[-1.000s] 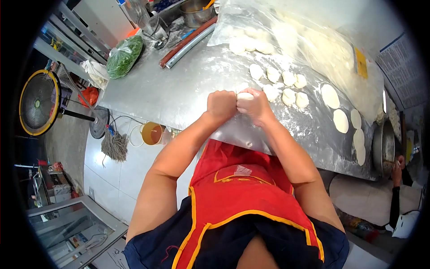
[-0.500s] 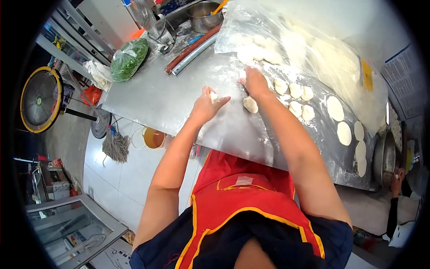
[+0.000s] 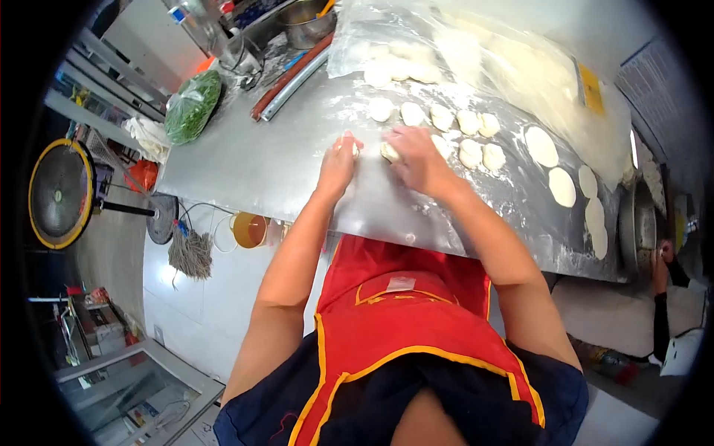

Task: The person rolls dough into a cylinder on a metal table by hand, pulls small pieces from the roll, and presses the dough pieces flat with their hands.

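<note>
My left hand point(image 3: 339, 165) is closed, fingers curled round a small pale piece of dough point(image 3: 355, 151) that shows at the fingertips. Just to the right, my right hand point(image 3: 418, 160) bends over another dough piece point(image 3: 388, 152), its fingers gripping it at the steel table's surface. Beyond the right hand lie a round dough ball point(image 3: 381, 110) and a second ball point(image 3: 411, 114). Several more dough lumps point(image 3: 470, 154) sit in rows to its right, and flattened dough ovals point(image 3: 541, 146) lie farther right.
Clear plastic sheeting point(image 3: 513, 82) covers dough at the back. A brown rolling pin point(image 3: 290, 78) and a metal tube point(image 3: 297, 82) lie at the back left, near a bag of greens point(image 3: 193, 108) and a metal pot point(image 3: 306, 28). Another person's hand point(image 3: 660, 264) shows at far right.
My right hand has let go of a dough piece at the back row and come nearer, onto the piece beside its wrist. My left hand's fingers have closed in. The view has shifted slightly.
</note>
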Demonstrator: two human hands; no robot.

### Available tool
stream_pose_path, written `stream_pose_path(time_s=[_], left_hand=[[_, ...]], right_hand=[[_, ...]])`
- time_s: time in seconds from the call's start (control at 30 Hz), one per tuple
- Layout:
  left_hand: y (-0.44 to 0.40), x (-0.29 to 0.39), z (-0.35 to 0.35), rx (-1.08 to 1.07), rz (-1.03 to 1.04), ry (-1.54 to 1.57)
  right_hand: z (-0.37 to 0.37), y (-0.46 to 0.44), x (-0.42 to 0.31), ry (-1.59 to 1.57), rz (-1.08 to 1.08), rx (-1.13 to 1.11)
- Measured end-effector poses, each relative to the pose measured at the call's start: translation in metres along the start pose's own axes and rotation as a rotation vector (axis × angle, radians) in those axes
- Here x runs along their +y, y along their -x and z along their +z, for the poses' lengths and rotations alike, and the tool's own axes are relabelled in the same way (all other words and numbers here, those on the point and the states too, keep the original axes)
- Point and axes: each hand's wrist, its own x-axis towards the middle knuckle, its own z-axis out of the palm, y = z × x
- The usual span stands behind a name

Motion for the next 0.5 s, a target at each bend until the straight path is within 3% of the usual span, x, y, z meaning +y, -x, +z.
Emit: stream_pose_path(time_s=[0.13,0.23,0.33,0.5], left_hand=[[0.007,0.008,0.010,0.177,0.106,-0.270],[0.005,-0.017,0.004,0.265,0.411,-0.528],[0.003,-0.022,0.007,0.263,0.485,-0.593],[0.005,-0.019,0.011,0.259,0.434,-0.617]], right_hand=[[0.025,0.010,0.008,0.254,0.017,-0.004],[0.016,0.015,0.009,0.236,0.155,0.036],[0.012,0.029,0.016,0.235,0.229,0.083],[0.000,0.036,0.011,0.122,0.233,0.169]])
